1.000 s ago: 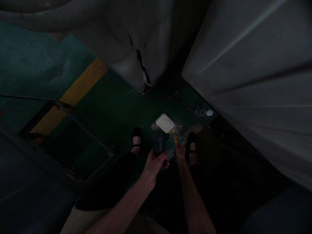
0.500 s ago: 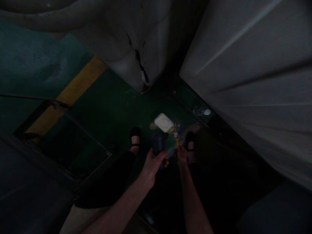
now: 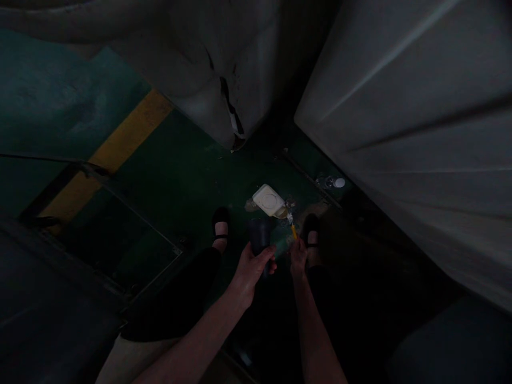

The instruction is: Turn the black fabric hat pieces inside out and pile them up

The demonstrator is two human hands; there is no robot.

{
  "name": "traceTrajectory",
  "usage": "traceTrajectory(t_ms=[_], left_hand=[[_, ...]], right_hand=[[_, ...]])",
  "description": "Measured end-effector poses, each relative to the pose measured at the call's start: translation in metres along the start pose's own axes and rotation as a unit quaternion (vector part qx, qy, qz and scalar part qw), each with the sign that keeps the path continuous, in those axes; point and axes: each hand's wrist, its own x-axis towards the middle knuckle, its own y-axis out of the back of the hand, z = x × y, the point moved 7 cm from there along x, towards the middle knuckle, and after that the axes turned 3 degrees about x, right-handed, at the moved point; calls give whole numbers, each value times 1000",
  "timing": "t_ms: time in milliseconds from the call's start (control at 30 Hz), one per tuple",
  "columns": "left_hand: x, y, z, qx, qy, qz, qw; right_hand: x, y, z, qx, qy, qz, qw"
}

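My left hand (image 3: 256,264) is wrapped round a dark, cup-shaped object (image 3: 259,234) with a wide upper end. To its right, my right hand (image 3: 298,256) grips a thin tool with a yellow handle (image 3: 294,232). The tool's pale, whitish tip is by the lower right end of a cream-coloured plastic container (image 3: 269,200), which lies on the green floor (image 3: 192,160). Pale residue surrounds that end of the container. Dim light hides the finer detail of the tip.
Large grey walls of bulky containers stand ahead (image 3: 192,69) and at the right (image 3: 420,106); the front one has a torn corner. A clear bottle with a white cap (image 3: 340,183) lies by the right wall. A metal-edged floor hatch (image 3: 152,218) is at the left.
The yellow-handled tool has shifted slightly and tilts a little more, its tip a bit lower and more visible. My left hand with the dark object has hardly moved.
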Motion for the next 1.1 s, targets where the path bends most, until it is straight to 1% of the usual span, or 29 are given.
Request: traceTrajectory(t_ms=[233, 433, 633, 733, 833, 967, 1100], left_hand=[[1, 0, -3, 1, 6, -5, 1000], [-1, -1, 0, 12, 11, 0, 1000], [0, 0, -1, 10, 13, 4, 1000], [1, 1, -2, 13, 14, 2, 1000], [0, 0, -1, 13, 16, 1, 1000], [-2, 0, 2, 16, 18, 5, 1000], [-2, -1, 3, 24, 8, 6, 1000]], right_hand=[[0, -7, 6, 25, -15, -2, 1000], [5, -13, 8, 18, 10, -16, 1000], [7, -18, -4, -24, 49, -36, 998], [9, -22, -12, -43, 54, -40, 997], [14, -27, -14, -59, 42, -41, 997], [17, -28, -6, -62, 16, -30, 997], [4, -21, 6, -37, -11, -20, 999]])
